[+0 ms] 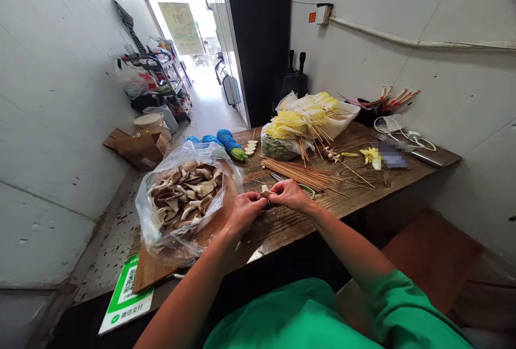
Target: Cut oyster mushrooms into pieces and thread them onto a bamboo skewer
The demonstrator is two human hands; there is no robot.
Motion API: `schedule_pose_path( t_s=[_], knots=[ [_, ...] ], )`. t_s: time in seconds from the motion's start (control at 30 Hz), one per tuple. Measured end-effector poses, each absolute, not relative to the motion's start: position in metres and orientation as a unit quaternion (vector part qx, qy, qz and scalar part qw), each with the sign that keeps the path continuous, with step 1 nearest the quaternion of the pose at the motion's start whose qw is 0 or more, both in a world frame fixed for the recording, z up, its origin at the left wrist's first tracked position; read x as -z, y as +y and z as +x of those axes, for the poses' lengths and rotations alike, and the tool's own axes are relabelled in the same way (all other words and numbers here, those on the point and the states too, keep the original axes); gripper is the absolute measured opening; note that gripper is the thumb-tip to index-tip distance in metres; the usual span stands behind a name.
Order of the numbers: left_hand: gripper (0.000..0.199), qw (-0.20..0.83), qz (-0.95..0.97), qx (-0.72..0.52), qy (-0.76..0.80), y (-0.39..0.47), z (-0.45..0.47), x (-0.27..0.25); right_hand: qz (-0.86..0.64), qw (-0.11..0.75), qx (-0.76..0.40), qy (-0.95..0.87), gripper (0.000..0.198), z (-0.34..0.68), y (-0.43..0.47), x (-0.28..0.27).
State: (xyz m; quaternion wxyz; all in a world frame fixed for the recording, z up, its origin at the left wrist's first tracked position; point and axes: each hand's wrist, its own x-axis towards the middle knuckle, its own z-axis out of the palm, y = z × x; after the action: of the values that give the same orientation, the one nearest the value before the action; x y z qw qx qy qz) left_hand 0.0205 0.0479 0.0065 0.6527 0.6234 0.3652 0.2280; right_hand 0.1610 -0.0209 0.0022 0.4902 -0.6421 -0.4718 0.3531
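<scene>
Left hand (pixel 244 212) and right hand (pixel 288 194) meeting at frame centre, fingers pinching small mushroom piece (pixel 265 190) over wooden table (pixel 290 222). Mushroom bag (pixel 183 198) lying centre left, bamboo skewers (pixel 298 172) just above hands. Better gripping piece firmly, fingertips staying clear of skewer point.

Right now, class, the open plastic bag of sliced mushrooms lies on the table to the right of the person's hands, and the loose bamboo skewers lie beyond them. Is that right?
Not quite. In the head view, the plastic bag of mushrooms lies to the left of the left hand and right hand, not the right. The bamboo skewers do lie beyond the hands on the table.
</scene>
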Motion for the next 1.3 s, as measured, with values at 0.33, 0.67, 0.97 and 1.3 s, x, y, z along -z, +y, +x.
schedule_pose_path(
  t_s=[0.33,0.67,0.97,1.3],
  knots=[
    [0.015,0.477,0.810,-0.080,0.332,0.070,0.001,-0.045,-0.685,0.280,-0.298,-0.603,0.006,0.198,-0.037,-0.026],
    [0.009,0.274,0.863,-0.191,0.379,0.093,0.028,-0.025,-0.787,0.154,-0.108,-0.588,0.018,0.173,0.005,-0.013],
    [0.021,0.238,0.855,-0.247,0.390,0.089,0.025,-0.029,-0.743,0.124,-0.081,-0.653,0.029,0.128,-0.013,-0.007],
    [0.037,0.402,0.869,-0.033,0.285,0.014,-0.012,-0.043,-0.729,0.147,-0.162,-0.649,0.019,0.145,-0.016,-0.010]
  ],
)
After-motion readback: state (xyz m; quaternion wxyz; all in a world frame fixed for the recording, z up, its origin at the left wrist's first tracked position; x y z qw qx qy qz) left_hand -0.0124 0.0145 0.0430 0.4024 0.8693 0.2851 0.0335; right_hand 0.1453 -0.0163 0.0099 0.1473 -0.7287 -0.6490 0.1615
